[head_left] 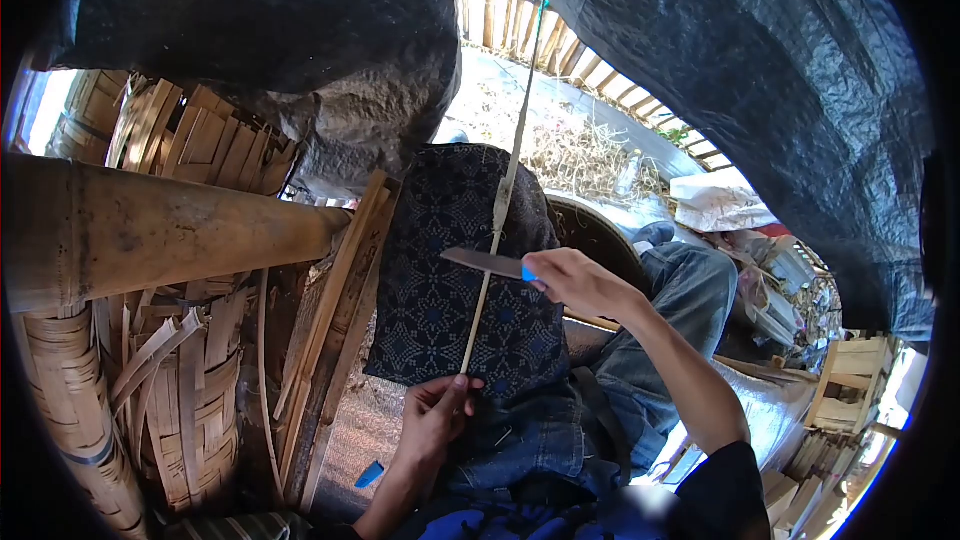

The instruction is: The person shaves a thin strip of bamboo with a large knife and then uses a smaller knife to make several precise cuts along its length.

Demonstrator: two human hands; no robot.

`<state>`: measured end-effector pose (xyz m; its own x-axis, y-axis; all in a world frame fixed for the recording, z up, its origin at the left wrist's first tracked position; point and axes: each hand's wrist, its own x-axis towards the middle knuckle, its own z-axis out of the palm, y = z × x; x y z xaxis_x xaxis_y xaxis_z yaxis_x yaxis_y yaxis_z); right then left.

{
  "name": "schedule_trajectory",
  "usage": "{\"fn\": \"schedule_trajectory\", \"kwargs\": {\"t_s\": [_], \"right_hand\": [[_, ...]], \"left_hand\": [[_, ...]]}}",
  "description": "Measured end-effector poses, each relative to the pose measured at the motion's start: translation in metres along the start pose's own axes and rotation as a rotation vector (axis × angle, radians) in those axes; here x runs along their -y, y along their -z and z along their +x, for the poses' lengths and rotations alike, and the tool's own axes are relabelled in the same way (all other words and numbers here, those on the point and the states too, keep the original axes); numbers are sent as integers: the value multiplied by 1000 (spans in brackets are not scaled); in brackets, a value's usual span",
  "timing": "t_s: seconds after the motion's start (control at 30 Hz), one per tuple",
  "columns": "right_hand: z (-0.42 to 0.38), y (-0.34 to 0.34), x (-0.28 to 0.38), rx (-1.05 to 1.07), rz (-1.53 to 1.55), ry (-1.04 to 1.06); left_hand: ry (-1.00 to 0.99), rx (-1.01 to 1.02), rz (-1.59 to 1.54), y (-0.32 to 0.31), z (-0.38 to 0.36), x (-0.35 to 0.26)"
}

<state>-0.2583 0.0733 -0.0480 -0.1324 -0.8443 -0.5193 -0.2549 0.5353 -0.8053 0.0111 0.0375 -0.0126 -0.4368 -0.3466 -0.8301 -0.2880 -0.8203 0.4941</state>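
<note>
I see the left hand (pixel 434 418), fingers pinching the near end of a thin bamboo strip (pixel 477 322); ahead of them, the right hand (pixel 575 280), fingers clamped around a knife (pixel 485 263) crossing the strip; beneath, patterned cloth (pixel 420 300); beyond, black tarpaulin (pixel 740 90).

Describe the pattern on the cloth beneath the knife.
Dark cloth with pale, flower-like motifs, seen best in the head view.

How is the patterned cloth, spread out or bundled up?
Spread: the patterned cloth shows a broad face beneath the knife and thin strip. Doubling underneath: cannot tell.
</note>
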Motion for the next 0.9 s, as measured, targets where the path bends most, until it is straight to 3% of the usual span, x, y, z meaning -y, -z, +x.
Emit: {"fn": "schedule_trajectory", "kwargs": {"t_s": [0.03, 0.07, 0.1, 0.17, 0.2, 0.3, 0.43, 0.5, 0.57, 0.63, 0.67, 0.73, 0.77, 0.8, 0.9], "right_hand": [[-1, 1, -4, -17, 206, 22], [-2, 1, -5, -163, 185, 117], [-3, 3, -2, -150, 188, 116], [-4, 9, 5, -309, -287, 242], [-1, 8, 1, -376, -346, 406], [2, 3, -12, -400, -520, 413], [-10, -10, -11, -342, -405, 392], [-19, -22, -10, -66, -257, 282], [-24, -17, -1, -134, -297, 351], [-22, -5, 11, -192, -287, 194], [-19, -3, 12, -322, -399, 219], [-16, 1, 12, -377, -490, 232], [-17, 3, 12, -424, -586, 249], [-20, 3, 14, -388, -588, 221], [-37, 10, 26, -292, -468, 133]], "left_hand": [[-4, -4, -6, 0, 0, -1], [-3, 1, -2, -1, 0, -1], [2, 5, 3, 0, -1, -1], [16, -5, 9, 0, -2, -1], [20, -1, 18, -1, -1, -2], [6, 1, 19, 0, 0, -1], [-7, -10, 23, -3, -1, 0], [-28, -33, 41, -5, 0, 1], [-44, -40, 56, -6, -1, -1], [-52, -56, 79, -7, -4, 2], [-104, -87, 174, -7, -4, 4], [-156, -107, 275, -11, -5, 10], [-275, -152, 364, -13, -6, 15], [-395, -199, 449, -15, -7, 16], [-365, -272, 689, -22, -17, 5]]}}
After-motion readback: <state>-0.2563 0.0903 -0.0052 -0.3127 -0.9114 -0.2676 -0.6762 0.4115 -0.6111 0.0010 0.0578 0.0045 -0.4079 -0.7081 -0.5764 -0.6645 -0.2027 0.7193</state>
